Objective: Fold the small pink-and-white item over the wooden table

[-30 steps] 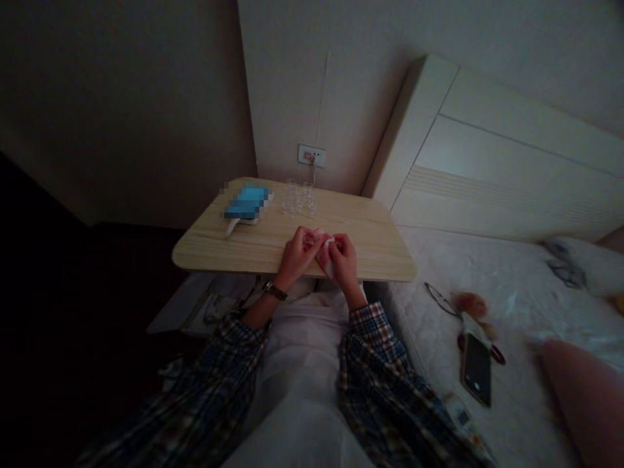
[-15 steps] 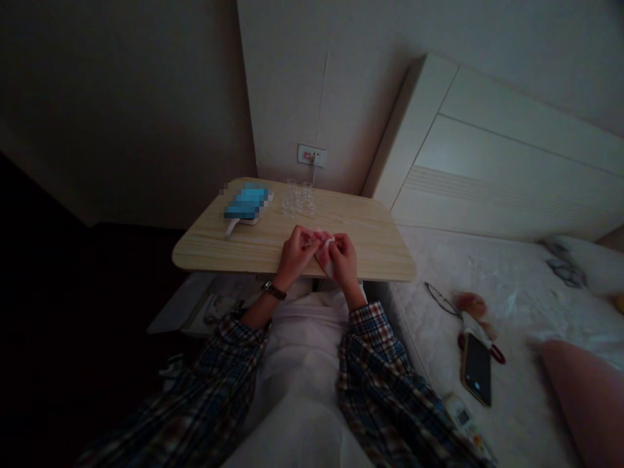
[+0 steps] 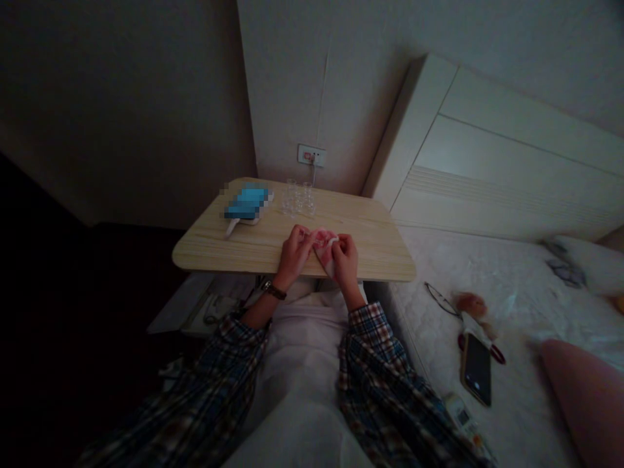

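Pink-and-white cloth (image 3: pixel 327 260) bunches at six o'clock over the table (image 3: pixel 380 234), long axis pointing from eleven toward five. The right hand (image 3: pixel 346 261) pinches it; the left hand (image 3: pixel 293 257) grips a clear object (image 3: pixel 320 242) I cannot identify.

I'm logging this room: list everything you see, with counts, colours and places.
table: 1, pale wood, centre
cloth: 1, pink-white, above table
clear object: 1, colourless, beside cloth, mostly hidden
glasses: several, clear, table back
device: 1, blue, pixelated, table left
socket: 1, white, wall
headboard: 1, cream, right
mattress: 1, white, right
phone: 1, dark, mattress
remote: 1, white, mattress
unclear item: 1, brown, mattress
cushion: 1, pink, far right
watch: 1, dark, left wrist
left hand: 1, plaid cuff, holding clear object
right hand: 1, plaid cuff, gripping cloth
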`<act>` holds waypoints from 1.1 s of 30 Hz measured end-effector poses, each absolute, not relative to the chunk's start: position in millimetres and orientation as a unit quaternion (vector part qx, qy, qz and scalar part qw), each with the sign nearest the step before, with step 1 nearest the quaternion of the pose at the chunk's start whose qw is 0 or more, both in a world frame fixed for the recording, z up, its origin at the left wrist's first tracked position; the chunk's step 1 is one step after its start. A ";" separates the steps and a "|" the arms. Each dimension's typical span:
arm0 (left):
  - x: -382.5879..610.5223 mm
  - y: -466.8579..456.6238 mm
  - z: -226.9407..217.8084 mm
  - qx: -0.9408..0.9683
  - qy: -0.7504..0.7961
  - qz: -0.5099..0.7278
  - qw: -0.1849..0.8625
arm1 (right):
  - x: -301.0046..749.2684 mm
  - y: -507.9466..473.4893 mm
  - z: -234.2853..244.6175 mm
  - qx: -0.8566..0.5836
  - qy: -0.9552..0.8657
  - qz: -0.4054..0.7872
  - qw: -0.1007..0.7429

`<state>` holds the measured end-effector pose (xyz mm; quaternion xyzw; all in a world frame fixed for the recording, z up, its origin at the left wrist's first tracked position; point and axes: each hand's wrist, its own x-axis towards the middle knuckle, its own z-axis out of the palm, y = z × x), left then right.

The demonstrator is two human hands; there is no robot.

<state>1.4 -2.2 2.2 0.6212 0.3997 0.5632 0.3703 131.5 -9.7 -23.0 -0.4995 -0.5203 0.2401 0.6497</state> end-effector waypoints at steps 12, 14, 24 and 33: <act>2.0 -2.1 1.0 0.616 0.391 0.566 0.384 | 131.6 -10.6 -21.8 -0.520 -0.500 0.228 0.654; 2.0 -2.5 1.8 0.619 0.392 0.563 0.382 | 131.9 -9.9 -22.5 -0.521 -0.499 0.228 0.654; 2.0 0.0 -1.4 0.693 0.423 0.490 0.318 | 132.0 -11.4 -21.6 -0.507 -0.540 0.248 0.624; 2.0 -2.8 1.6 0.675 0.406 0.499 0.360 | 131.3 -11.4 -22.1 -0.494 -0.536 0.261 0.633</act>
